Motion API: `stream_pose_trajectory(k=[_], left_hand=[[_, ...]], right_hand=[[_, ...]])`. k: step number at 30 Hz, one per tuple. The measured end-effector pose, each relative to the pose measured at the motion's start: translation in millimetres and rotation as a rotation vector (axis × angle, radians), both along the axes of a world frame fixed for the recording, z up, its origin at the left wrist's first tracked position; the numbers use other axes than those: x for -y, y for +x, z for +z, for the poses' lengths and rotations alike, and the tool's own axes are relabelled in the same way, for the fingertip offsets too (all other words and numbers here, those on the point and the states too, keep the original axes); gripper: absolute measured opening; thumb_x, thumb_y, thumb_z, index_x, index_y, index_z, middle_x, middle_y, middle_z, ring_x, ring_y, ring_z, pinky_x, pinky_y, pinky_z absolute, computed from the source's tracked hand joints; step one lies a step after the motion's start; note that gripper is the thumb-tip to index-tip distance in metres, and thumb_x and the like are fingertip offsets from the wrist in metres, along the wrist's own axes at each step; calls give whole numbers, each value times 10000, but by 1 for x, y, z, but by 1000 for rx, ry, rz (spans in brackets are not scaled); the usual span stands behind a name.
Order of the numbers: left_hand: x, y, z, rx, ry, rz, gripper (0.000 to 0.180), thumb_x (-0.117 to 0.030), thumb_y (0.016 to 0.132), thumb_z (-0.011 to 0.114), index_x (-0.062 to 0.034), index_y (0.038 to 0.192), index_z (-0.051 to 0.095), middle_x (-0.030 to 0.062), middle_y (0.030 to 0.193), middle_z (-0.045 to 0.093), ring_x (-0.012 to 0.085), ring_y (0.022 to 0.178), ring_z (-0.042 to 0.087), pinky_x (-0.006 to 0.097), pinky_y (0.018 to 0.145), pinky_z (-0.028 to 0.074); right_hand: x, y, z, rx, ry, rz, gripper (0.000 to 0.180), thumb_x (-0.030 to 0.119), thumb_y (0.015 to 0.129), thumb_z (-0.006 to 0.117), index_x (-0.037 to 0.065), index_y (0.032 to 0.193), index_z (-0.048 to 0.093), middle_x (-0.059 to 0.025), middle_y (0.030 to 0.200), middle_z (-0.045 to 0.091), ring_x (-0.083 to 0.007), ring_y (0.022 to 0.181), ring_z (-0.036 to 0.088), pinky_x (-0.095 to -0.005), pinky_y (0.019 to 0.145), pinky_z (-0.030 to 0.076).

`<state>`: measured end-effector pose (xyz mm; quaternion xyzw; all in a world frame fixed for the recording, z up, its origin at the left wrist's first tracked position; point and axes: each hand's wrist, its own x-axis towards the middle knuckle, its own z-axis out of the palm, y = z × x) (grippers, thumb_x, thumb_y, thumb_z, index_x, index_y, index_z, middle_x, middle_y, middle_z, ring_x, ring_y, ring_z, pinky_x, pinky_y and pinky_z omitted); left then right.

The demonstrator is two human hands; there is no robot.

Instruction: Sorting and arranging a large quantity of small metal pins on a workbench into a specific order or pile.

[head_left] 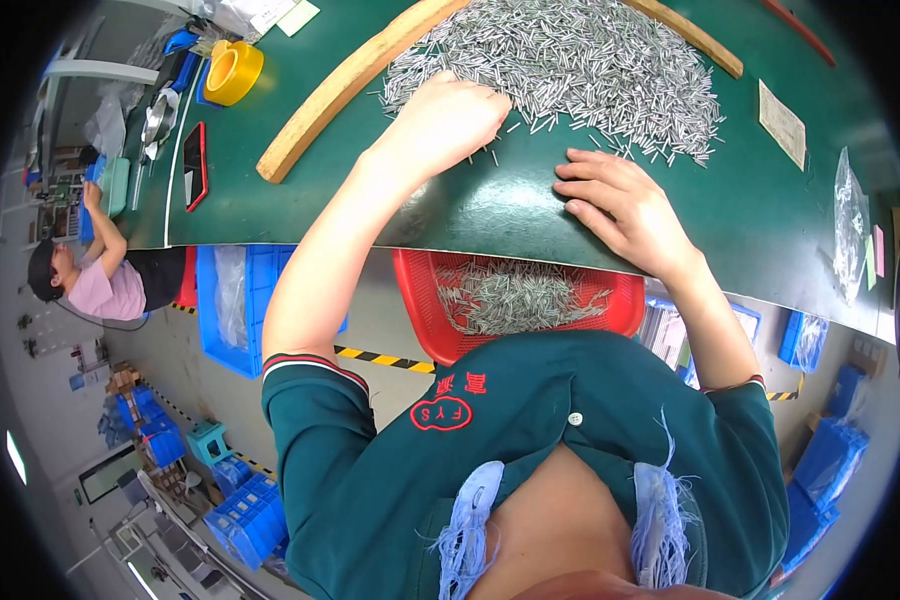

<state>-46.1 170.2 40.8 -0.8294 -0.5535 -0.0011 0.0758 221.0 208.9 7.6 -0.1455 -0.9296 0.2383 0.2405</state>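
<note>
A broad heap of small, thin silver metal pins lies on the green tabletop. At the heap's near left edge, my left hand is closed, knuckles up, with its fingers curled under; whatever they hold is hidden. A few loose pins lie beside it. My right hand rests on the table just short of the heap, palm down, fingers stretched out and holding nothing. Below the table edge, between my forearms, a red perforated basket contains more of these pins.
Wooden strips flank the heap. Leftward are a red-edged phone and yellow tape rolls. A paper slip and clear plastic bag lie right. A blue crate stands below; another person works far left.
</note>
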Motion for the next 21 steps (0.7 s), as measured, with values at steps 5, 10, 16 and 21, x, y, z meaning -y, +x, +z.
stream_pose_trajectory(k=[5,10,16,21], left_hand=[[47,-45,20,251,41,254,56,-145,882,630,-92,893,615,98,830,675,275,818,668,388,744,473],[117,-102,40,66,26,660,85,-148,888,610,-81,876,660,99,840,699,316,808,675,435,743,503],[159,-144,40,62,144,726,149,-168,911,611,-102,979,725,111,921,699,323,846,679,434,750,536],[167,-156,43,51,89,842,145,-199,913,628,-98,957,723,113,950,704,336,844,675,437,749,531]], right_hand=[[0,0,-1,-12,-11,-3,190,184,905,676,64,1045,721,-76,1183,681,-272,1237,583,-415,1034,453],[0,-1,1,12,12,-13,196,174,903,680,57,1055,722,-80,1181,682,-281,1225,590,-432,1041,451],[1,-1,2,46,7,-4,209,177,919,659,67,1087,717,-83,1202,674,-283,1240,581,-439,1061,435],[3,-1,2,70,15,-18,209,176,923,653,66,1090,715,-84,1211,674,-282,1246,578,-436,1072,427]])
